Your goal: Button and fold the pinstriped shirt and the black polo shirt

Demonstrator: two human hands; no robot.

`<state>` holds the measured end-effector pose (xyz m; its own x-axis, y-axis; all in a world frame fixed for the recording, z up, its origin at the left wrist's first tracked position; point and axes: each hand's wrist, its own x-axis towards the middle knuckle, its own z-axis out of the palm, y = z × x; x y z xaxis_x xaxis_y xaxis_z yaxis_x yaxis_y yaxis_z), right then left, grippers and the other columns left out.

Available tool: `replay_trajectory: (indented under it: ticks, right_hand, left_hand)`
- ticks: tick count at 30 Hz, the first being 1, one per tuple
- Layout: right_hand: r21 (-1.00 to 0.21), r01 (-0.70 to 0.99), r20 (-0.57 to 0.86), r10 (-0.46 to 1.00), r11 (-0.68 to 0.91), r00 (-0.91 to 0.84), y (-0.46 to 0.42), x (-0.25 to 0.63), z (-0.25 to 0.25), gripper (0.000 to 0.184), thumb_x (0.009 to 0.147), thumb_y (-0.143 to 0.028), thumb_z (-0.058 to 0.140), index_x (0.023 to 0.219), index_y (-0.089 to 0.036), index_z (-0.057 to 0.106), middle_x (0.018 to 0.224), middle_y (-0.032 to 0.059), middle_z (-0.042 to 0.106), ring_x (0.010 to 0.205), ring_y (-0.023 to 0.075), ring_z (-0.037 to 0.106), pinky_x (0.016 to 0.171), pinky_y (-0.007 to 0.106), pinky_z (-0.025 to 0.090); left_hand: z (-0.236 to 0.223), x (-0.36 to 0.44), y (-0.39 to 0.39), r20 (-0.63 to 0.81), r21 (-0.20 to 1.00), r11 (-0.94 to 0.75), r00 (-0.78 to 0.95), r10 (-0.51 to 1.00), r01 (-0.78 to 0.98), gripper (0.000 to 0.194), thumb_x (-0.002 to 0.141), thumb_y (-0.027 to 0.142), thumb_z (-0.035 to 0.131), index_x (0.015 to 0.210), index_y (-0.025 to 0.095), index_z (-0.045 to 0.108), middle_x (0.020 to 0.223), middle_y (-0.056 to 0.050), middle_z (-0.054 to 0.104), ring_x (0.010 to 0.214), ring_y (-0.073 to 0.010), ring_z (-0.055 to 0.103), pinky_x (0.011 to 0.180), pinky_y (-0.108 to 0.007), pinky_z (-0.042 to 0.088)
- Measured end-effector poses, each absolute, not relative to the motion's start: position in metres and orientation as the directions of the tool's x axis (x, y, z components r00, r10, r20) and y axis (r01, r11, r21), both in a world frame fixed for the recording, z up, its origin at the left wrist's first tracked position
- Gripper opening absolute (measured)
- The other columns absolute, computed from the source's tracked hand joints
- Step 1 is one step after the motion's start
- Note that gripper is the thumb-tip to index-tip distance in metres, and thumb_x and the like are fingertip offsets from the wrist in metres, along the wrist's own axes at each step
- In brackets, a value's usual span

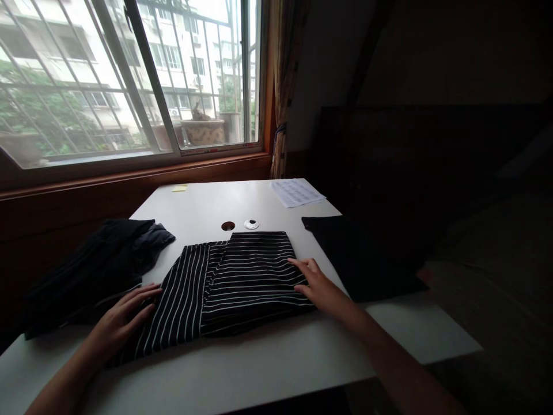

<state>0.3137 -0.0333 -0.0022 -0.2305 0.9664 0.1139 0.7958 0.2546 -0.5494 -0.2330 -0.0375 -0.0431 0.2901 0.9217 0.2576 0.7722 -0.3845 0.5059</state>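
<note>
A black garment with white stripes (250, 271) lies partly folded on the white table (259, 369). Its right part is doubled over into a rough rectangle, while the left part spreads out in a single slanted piece. My left hand (123, 317) rests at the left edge of the striped cloth, fingers stretched out. On the opposite side my right hand (317, 285) touches the right edge, its fingers apart and lying on the fabric. Neither hand grips the cloth. The exact kind of garment cannot be made out.
Dark clothes (99, 259) are heaped at the left. A black folded garment (367, 259) lies at the right. Printed papers (297, 192) and a yellow note (180, 188) sit at the back, near a cable hole (228, 226) and a round white cover (251, 224). A window stands behind.
</note>
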Motion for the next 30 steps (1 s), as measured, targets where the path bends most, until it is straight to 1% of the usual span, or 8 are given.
replay_trajectory:
  ticks: [3,6,9,12,14,17,23,30]
  right_hand:
    - [-0.466,0.850,0.220,0.963,0.246,-0.158,-0.015,0.338,-0.005,0.059,0.089,-0.015,0.055,0.146,-0.031,0.047,0.128,0.0082,0.048,0.107,0.0226,0.064,0.095,0.038,0.053]
    - [-0.289,0.932,0.347,0.931,0.218,-0.110,-0.001,0.358,-0.002,0.047,0.089,-0.011,0.055,0.133,-0.025,0.061,0.120,0.0114,0.055,0.106,0.0278,0.062,0.096,0.045,0.052]
    - [-0.173,0.948,0.458,0.874,0.265,-0.161,-0.002,0.357,0.007,0.029,0.092,-0.016,0.058,0.117,-0.023,0.070,0.113,0.0123,0.062,0.104,0.0306,0.059,0.096,0.050,0.051]
    - [-0.214,0.829,0.486,0.793,0.516,-0.367,-0.013,0.333,0.014,0.023,0.096,-0.024,0.060,0.116,-0.023,0.069,0.114,0.0101,0.064,0.107,0.0266,0.058,0.099,0.045,0.050]
    - [-0.273,0.681,0.456,0.715,0.680,-0.531,-0.022,0.312,0.015,0.029,0.095,-0.031,0.064,0.123,-0.024,0.066,0.120,0.0090,0.063,0.110,0.0234,0.058,0.098,0.039,0.051]
    - [-0.289,0.525,0.406,0.599,0.801,-0.690,-0.032,0.287,0.008,0.042,0.089,-0.041,0.072,0.127,-0.023,0.064,0.119,0.0085,0.065,0.107,0.0214,0.059,0.093,0.036,0.052]
    - [-0.167,0.506,0.431,0.524,0.846,-0.734,-0.037,0.272,-0.011,0.029,0.086,-0.041,0.076,0.107,-0.021,0.070,0.102,0.0055,0.069,0.095,0.0205,0.059,0.086,0.036,0.048]
    - [-0.035,0.528,0.519,0.467,0.848,-0.716,-0.044,0.256,-0.016,0.018,0.089,-0.029,0.072,0.105,-0.021,0.069,0.093,0.0035,0.067,0.086,0.0193,0.055,0.076,0.034,0.042]
  left_hand:
    - [-0.040,-0.230,-0.039,0.270,0.499,-0.401,0.302,0.914,0.768,0.045,0.093,0.053,0.056,0.134,0.034,0.061,0.145,-0.002,0.058,0.133,-0.0286,0.054,0.114,-0.048,0.042]
    - [-0.037,-0.225,-0.042,0.296,0.501,-0.389,0.269,0.916,0.773,0.044,0.094,0.053,0.054,0.132,0.033,0.062,0.143,-0.003,0.058,0.131,-0.0292,0.056,0.112,-0.050,0.044]
    - [-0.036,-0.222,-0.043,0.334,0.525,-0.380,0.226,0.915,0.761,0.043,0.095,0.054,0.052,0.130,0.032,0.064,0.140,-0.004,0.061,0.127,-0.0288,0.059,0.111,-0.049,0.046]
    - [-0.037,-0.223,-0.039,0.343,0.546,-0.380,0.215,0.914,0.747,0.043,0.095,0.056,0.051,0.128,0.033,0.065,0.136,-0.004,0.064,0.125,-0.0281,0.061,0.109,-0.047,0.047]
    - [-0.037,-0.226,-0.035,0.327,0.549,-0.370,0.215,0.920,0.749,0.044,0.093,0.057,0.053,0.127,0.032,0.066,0.134,-0.005,0.065,0.123,-0.0283,0.062,0.109,-0.047,0.048]
    - [-0.034,-0.226,-0.029,0.300,0.563,-0.345,0.204,0.932,0.751,0.048,0.090,0.060,0.056,0.126,0.031,0.067,0.131,-0.006,0.067,0.121,-0.0294,0.063,0.107,-0.047,0.049]
    - [-0.004,-0.195,-0.016,0.253,0.624,-0.339,0.229,0.940,0.704,0.042,0.092,0.057,0.055,0.120,0.029,0.070,0.129,-0.006,0.069,0.122,-0.0289,0.063,0.105,-0.043,0.050]
    - [0.033,-0.097,0.046,0.306,0.484,-0.519,0.419,0.855,0.705,0.037,0.096,0.051,0.050,0.113,0.026,0.071,0.114,-0.008,0.073,0.106,-0.0259,0.067,0.096,-0.040,0.052]
